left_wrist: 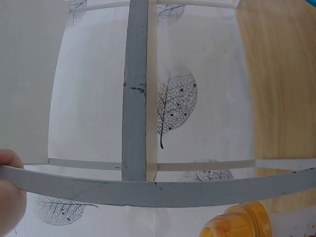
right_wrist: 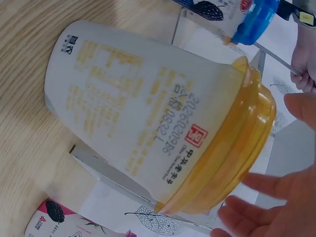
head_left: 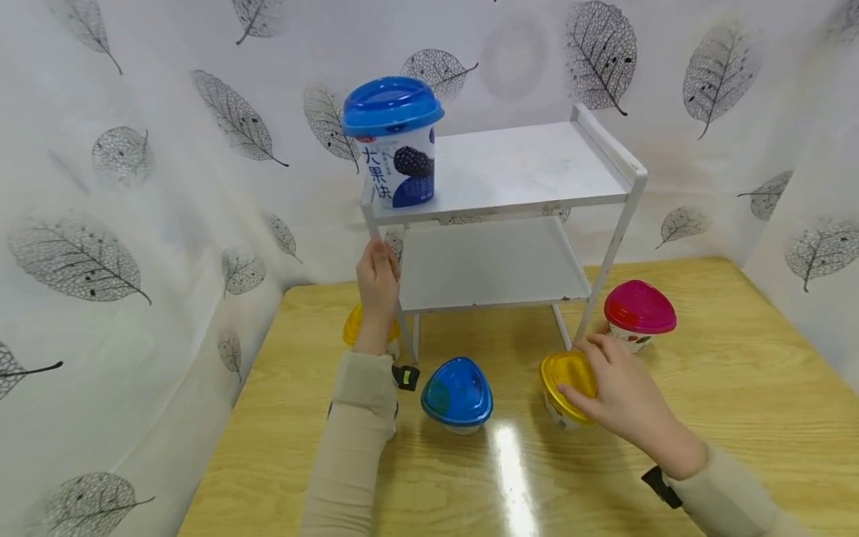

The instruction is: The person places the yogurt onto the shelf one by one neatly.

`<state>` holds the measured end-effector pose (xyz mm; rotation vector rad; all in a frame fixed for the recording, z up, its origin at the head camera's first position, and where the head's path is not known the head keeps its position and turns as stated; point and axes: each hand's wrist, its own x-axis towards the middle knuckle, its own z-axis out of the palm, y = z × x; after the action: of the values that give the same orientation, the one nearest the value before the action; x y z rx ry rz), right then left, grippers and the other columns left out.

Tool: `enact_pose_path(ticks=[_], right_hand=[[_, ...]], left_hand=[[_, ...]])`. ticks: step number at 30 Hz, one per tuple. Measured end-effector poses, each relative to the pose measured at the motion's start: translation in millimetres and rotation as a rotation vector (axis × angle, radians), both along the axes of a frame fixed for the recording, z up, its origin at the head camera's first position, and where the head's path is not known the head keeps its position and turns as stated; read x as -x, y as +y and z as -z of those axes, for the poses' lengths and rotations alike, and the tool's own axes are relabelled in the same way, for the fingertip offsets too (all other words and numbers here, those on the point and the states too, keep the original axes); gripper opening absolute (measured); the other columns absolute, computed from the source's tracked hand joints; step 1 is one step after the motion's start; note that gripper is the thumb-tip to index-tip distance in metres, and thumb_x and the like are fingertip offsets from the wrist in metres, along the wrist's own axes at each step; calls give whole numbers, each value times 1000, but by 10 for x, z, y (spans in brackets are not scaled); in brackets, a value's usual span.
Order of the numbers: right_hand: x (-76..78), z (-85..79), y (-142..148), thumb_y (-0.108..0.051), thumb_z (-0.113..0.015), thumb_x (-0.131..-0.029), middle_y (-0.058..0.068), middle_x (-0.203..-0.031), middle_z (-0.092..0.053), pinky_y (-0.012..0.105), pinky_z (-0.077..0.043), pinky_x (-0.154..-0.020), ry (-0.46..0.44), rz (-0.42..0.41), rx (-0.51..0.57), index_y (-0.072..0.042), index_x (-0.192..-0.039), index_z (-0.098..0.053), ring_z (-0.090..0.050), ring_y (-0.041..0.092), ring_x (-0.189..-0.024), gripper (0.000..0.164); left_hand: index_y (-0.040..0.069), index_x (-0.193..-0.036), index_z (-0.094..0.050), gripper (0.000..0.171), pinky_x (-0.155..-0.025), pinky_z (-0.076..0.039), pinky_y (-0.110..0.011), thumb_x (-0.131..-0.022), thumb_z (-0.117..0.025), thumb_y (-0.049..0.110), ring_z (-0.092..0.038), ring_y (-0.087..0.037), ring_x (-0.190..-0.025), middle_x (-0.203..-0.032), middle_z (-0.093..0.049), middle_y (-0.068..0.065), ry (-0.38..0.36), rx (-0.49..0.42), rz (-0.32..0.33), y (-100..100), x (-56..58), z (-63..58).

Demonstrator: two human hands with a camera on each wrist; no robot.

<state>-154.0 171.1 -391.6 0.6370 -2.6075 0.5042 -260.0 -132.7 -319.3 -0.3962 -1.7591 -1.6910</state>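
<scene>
My left hand (head_left: 378, 282) grips the front left post of a white two-tier shelf rack (head_left: 523, 168); in the left wrist view its fingertips show at the bar's left end. My right hand (head_left: 620, 388) is spread around the lid of a yellow-lidded yogurt cup (head_left: 555, 406) standing by the rack's front right leg. In the right wrist view, the fingers (right_wrist: 269, 185) reach the lid's edge while the thumb stands apart from it. A large blue-lidded yogurt cup (head_left: 396, 160) with blackberries printed on it stands on the top tier's left front corner.
Another blue-lidded cup (head_left: 458, 395) stands on the wooden table (head_left: 738, 418) before the rack. A pink-lidded cup (head_left: 639, 309) is beyond my right hand, and a second yellow-lidded cup (head_left: 351, 327) is partly hidden behind my left arm. Leaf-printed cloth (head_left: 148, 358) surrounds the table.
</scene>
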Motion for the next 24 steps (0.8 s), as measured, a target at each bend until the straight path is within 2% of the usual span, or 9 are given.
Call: enact_pose_path(ticks=[4,9,12,20,24], right_hand=[[-17,39,-11,-45,-71,-67,26,-92,-50,50,-39,-70,-9,84,-85,12,-100,-52,-47,39,-82,69],[-27,77,5,-48,-73,-62,23,-83,-49,46,-38,-66,-10,93,-107,12,-92,-52,-46,35,-75,70],[-13,67,25,-46,-74,-61,23,-87,-48,46,-38,-69,-58,64,-99,12,-94,-52,-45,36,-79,70],[54,-43,136,-28,-76,-67,29,-111,-42,55,-32,-85,-346,-73,-4,12,-112,-47,-38,43,-101,67],[73,-86,192,-19,-76,-69,28,-116,-40,57,-33,-85,-411,-136,16,11,-117,-43,-37,44,-105,65]], left_hand=[[10,-66,-37,47,-39,-24,-20,-85,-28,51,-29,-5,-41,-50,-32,4,18,3,-16,6,20,-11],[11,-65,-37,45,-39,-24,-19,-85,-28,51,-29,-5,-41,-50,-32,5,3,-7,-26,10,24,2],[12,-66,-37,43,-40,-24,-19,-85,-28,50,-29,-5,-42,-50,-33,4,-10,-19,-25,8,20,7],[13,-67,-38,42,-40,-25,-19,-84,-29,50,-31,-5,-43,-51,-34,4,-22,-34,-25,5,19,13],[11,-66,-38,45,-40,-24,-19,-85,-28,51,-30,-5,-43,-51,-33,4,-18,-13,-23,6,27,16]])
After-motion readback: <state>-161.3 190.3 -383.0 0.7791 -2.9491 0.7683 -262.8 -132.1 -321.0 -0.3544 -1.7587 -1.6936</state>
